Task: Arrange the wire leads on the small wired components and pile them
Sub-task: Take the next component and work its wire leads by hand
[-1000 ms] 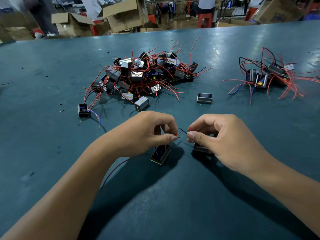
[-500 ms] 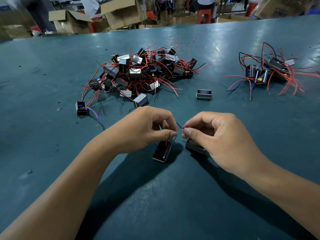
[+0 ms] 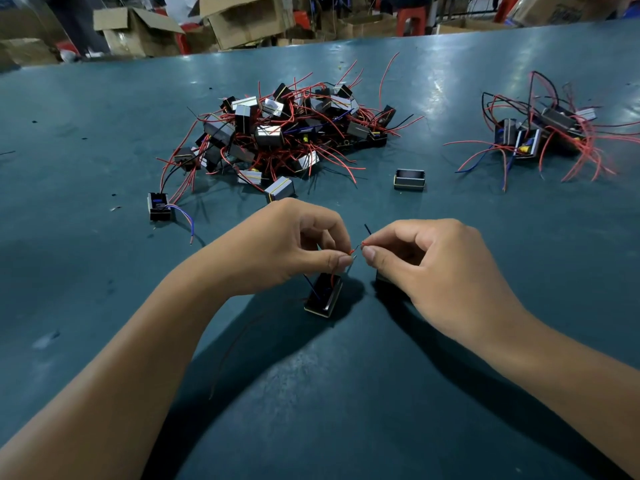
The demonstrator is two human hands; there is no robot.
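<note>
Teal table [image 3: 104,306]: big pile [image 3: 277,133] far centre, no legible markings. Left hand [image 3: 277,251] and right hand [image 3: 433,271] each pinch red lead tips [image 3: 356,247]; black component [image 3: 323,296] stands just below the left fingertips.

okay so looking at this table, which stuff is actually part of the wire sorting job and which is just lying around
Part of the job:
- left hand and right hand, pinching wire leads
- component under the left hand
- big pile of wired components
- smaller pile at right
- stray component with blue lead

Just lying about:
- wireless black block
- cardboard boxes beyond the table
</note>
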